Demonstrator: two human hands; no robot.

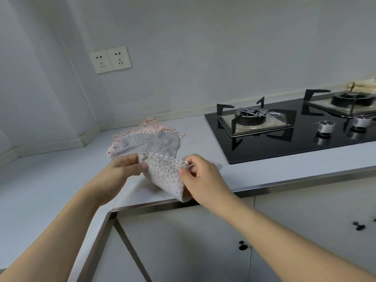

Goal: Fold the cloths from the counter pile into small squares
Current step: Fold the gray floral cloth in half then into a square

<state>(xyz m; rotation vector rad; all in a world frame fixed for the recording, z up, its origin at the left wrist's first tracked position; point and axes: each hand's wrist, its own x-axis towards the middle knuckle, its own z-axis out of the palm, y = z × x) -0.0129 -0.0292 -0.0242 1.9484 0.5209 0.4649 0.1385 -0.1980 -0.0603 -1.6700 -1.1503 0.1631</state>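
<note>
Two hands: left hand (122,166), right hand (200,176). One cloth (166,174) held. Pile (145,139): at least two cloths visible. Two burners (251,117). Two knobs (326,126). Two sockets (110,59). Three cabinet knobs (242,245).

Held cloth (166,176): upper corners covered by the left hand (124,166) and right hand (200,176) at each grip; lower tip passes behind the right palm. Pile (145,142) beyond the grip: near edge blocked by the held cloth and left fingers, pink cloth (151,125) mostly buried under the grey one. Both forearms cut by the bottom edge. Hob (295,127), right of the grip, cut by the right edge; object behind its far burner blurred, unidentifiable.
</note>
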